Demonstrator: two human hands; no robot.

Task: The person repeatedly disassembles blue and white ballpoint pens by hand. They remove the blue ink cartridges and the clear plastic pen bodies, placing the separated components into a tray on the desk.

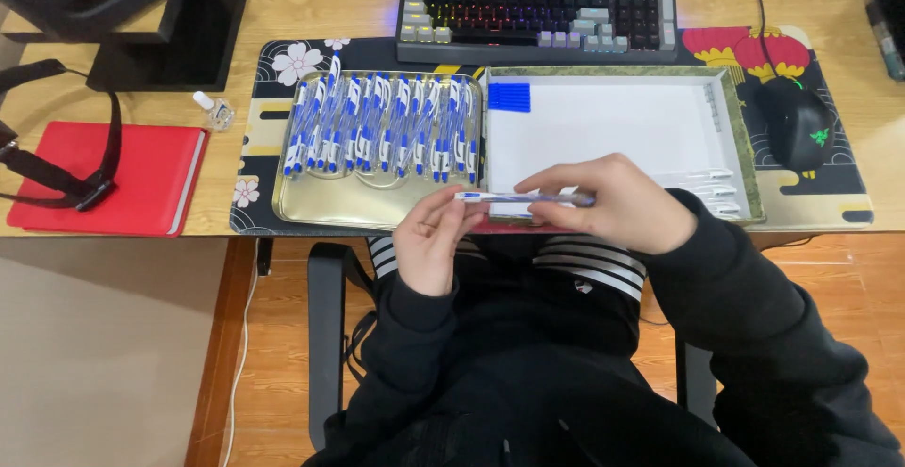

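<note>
Both hands hold one blue-and-white pen (524,198) level over the desk's front edge: left hand (432,239) pinching its left end, right hand (611,203) covering its right end. Behind them, on the desk mat (259,161), a gold tray (320,205) holds a row of pens (382,131); beside it, to the right, a white box (613,128) with blue caps (509,97) in its back-left corner. Keyboard (537,13) at back edge, mouse (799,124) right, red notebook (113,180) left.

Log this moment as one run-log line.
left hand: grips pen end | right hand: pinches same pen | pen: level, above white box front edge | gold tray: row of pens
</note>
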